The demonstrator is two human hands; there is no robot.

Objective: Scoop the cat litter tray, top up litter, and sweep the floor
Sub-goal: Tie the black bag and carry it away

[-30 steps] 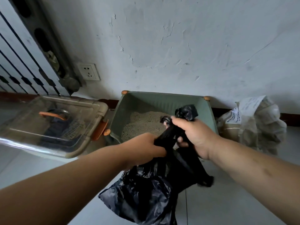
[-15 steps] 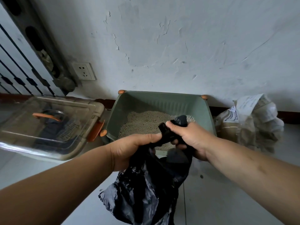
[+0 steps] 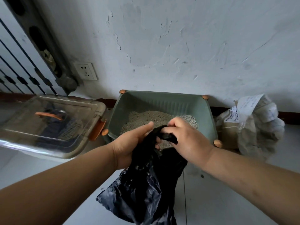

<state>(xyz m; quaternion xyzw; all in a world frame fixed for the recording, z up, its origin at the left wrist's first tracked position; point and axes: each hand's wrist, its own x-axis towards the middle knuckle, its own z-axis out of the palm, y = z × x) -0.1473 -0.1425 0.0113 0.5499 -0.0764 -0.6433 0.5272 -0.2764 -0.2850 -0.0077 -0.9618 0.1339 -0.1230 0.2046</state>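
A green litter tray (image 3: 164, 101) with orange corner knobs stands on the floor against the wall, holding pale grey litter (image 3: 146, 116). In front of it hangs a black plastic bag (image 3: 146, 184), bulging at the bottom. My left hand (image 3: 131, 143) grips the bag's twisted neck from the left. My right hand (image 3: 186, 137) pinches the bag's top end just above it, fingers closed on the plastic. Both hands meet over the tray's near edge.
A clear plastic lid (image 3: 48, 125) with orange handle and clips sits left of the tray. A crumpled sack with a white label (image 3: 250, 120) leans on the wall at right. A wall socket (image 3: 86, 71) is at the upper left. Pale floor tiles (image 3: 227, 200) lie below.
My hands have lowered and come closer together at the bag's neck. The raised bag end that stuck up above my right hand is now folded down under my fingers.
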